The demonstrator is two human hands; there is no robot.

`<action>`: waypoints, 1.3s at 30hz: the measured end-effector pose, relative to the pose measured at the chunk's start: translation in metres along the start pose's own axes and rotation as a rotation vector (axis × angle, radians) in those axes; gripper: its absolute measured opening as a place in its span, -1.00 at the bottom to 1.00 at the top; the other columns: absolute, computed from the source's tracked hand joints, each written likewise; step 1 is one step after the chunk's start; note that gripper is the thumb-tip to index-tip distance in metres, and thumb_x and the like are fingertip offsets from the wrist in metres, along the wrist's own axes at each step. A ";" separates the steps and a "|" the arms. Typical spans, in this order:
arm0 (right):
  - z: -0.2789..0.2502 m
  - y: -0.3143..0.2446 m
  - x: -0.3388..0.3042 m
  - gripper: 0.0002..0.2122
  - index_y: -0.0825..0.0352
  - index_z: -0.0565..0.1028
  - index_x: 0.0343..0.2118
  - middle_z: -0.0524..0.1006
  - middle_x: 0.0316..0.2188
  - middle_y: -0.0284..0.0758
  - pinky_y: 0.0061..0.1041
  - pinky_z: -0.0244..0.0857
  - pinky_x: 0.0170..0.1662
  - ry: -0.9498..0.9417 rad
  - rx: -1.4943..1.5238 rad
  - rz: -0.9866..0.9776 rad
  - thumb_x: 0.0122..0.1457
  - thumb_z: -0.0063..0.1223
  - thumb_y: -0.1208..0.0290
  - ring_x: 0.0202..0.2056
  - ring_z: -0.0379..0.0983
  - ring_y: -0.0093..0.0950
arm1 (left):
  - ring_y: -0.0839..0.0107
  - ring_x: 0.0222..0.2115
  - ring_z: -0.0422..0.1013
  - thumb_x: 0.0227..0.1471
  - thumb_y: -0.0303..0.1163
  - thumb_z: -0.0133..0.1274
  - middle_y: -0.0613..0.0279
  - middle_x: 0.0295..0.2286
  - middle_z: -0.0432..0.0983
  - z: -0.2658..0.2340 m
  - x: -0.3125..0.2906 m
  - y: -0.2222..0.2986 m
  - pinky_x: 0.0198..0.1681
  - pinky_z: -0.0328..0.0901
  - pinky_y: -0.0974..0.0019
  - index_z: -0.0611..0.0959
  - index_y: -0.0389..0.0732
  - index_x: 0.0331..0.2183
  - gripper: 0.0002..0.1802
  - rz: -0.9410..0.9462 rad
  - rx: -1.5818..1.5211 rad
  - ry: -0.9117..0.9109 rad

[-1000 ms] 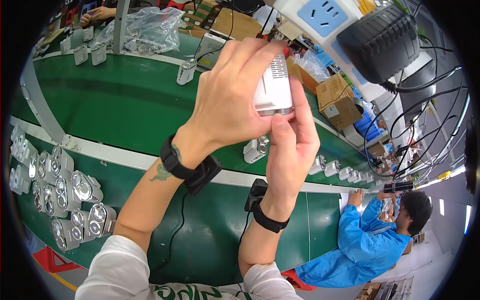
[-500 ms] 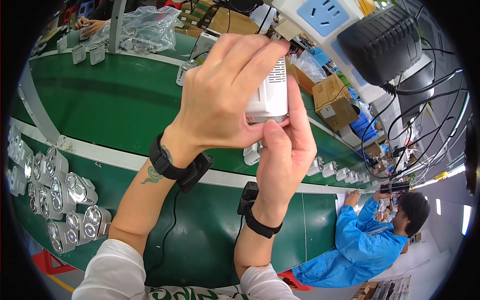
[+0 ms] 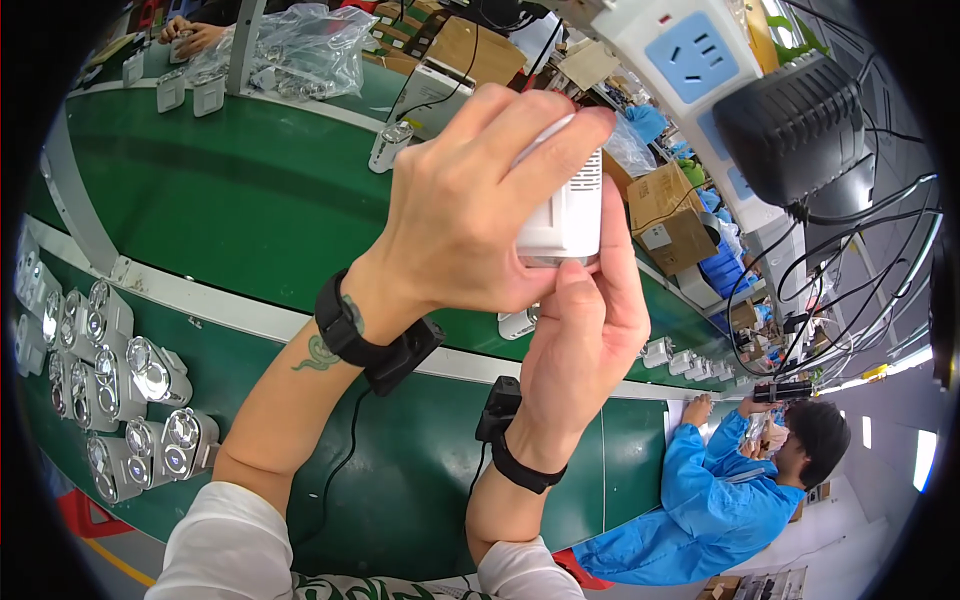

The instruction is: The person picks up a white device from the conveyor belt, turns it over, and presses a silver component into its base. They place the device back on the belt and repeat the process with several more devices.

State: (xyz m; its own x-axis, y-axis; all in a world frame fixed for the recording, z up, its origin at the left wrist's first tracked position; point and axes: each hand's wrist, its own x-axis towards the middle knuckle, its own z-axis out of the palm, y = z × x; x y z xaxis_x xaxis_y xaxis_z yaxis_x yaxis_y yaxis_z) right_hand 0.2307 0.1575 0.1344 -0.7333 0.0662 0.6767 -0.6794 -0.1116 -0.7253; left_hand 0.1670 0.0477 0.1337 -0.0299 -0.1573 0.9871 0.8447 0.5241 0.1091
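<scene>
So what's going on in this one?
A person holds up a white device in both hands: the left hand wraps around its side, the right hand has its thumb at the lower end. More white devices sit grouped on the green table at left; a co-worker in blue is at right.

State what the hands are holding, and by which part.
A white slotted device: the left hand around its left side, the right hand at its lower end and right side.

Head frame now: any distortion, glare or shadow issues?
Head view: fisheye bends the white rail, corners black; ceiling light blown out; chrome-faced devices at left glint; dark shadow band across the green surface; held white device bright, slots distinguishable.
</scene>
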 end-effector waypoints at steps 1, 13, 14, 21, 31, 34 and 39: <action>0.001 0.000 0.000 -0.48 0.53 0.20 0.26 0.48 -0.01 -0.25 -0.63 0.28 -0.02 -0.004 -0.002 0.006 0.22 -0.04 0.63 -0.15 0.39 -0.64 | 0.06 -0.31 0.44 -0.48 -0.26 0.34 0.06 -0.21 0.51 0.000 0.000 -0.001 -0.28 0.41 0.19 0.60 -0.27 -0.08 -0.24 -0.007 0.003 0.001; 0.005 -0.004 0.003 -0.45 0.49 0.18 0.28 0.49 -0.08 -0.33 -0.68 0.29 -0.12 0.020 0.018 0.020 0.20 -0.08 0.64 -0.26 0.35 -0.71 | 0.09 -0.20 0.44 -0.57 -0.33 0.32 0.15 -0.15 0.48 -0.012 0.016 0.007 -0.30 0.45 0.21 0.56 -0.14 -0.02 -0.15 -0.062 0.054 -0.154; 0.004 -0.005 0.002 -0.45 0.49 0.18 0.28 0.49 -0.08 -0.33 -0.68 0.29 -0.12 0.016 0.011 0.024 0.19 -0.09 0.65 -0.26 0.35 -0.70 | 0.08 -0.20 0.44 -0.57 -0.32 0.32 0.15 -0.15 0.49 -0.013 0.017 0.008 -0.31 0.44 0.21 0.57 -0.14 -0.02 -0.15 -0.052 0.053 -0.151; 0.008 -0.004 -0.001 -0.44 0.51 0.20 0.27 0.49 -0.06 -0.31 -0.68 0.28 -0.08 0.011 -0.013 0.045 0.15 -0.14 0.68 -0.23 0.36 -0.70 | 0.08 -0.22 0.45 -0.62 -0.30 0.29 0.15 -0.18 0.50 -0.011 0.011 0.002 -0.32 0.44 0.21 0.58 -0.15 -0.03 -0.13 -0.010 0.064 -0.107; 0.002 0.029 0.014 -0.46 0.61 0.09 0.27 0.37 0.13 -0.06 -0.39 0.27 0.16 0.029 -0.001 0.154 0.21 -0.19 0.61 0.08 0.40 -0.33 | 0.09 -0.30 0.48 -0.47 -0.24 0.31 0.09 -0.24 0.51 0.004 -0.005 -0.013 -0.31 0.44 0.24 0.59 -0.22 -0.08 -0.25 -0.138 0.148 -0.180; -0.009 0.047 0.018 -0.38 0.55 0.04 0.30 0.42 0.07 -0.09 -0.41 0.29 0.11 0.043 -0.020 0.161 0.19 -0.06 0.58 0.06 0.41 -0.35 | 0.17 -0.28 0.49 -0.36 -0.17 0.33 0.09 -0.24 0.51 0.019 -0.020 -0.027 -0.30 0.43 0.28 0.59 -0.25 -0.09 -0.29 -0.386 0.067 -0.273; -0.017 0.070 0.022 -0.15 0.44 -0.06 0.33 0.50 -0.03 -0.04 -0.39 0.36 0.00 -0.171 -0.529 -0.051 0.04 0.25 0.51 0.03 0.44 -0.21 | 0.32 -0.20 0.50 -0.21 0.10 0.31 0.04 -0.18 0.53 0.022 -0.039 -0.060 -0.37 0.43 0.38 0.59 -0.35 -0.15 -0.24 -1.211 -0.612 -0.610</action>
State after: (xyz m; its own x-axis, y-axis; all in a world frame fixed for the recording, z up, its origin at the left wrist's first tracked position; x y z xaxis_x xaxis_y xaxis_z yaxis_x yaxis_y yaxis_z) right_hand 0.1668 0.1677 0.0964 -0.7141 -0.1087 0.6915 -0.6676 0.4031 -0.6260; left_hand 0.1060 0.0408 0.0917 -0.9440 0.2174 0.2480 0.2275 -0.1151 0.9669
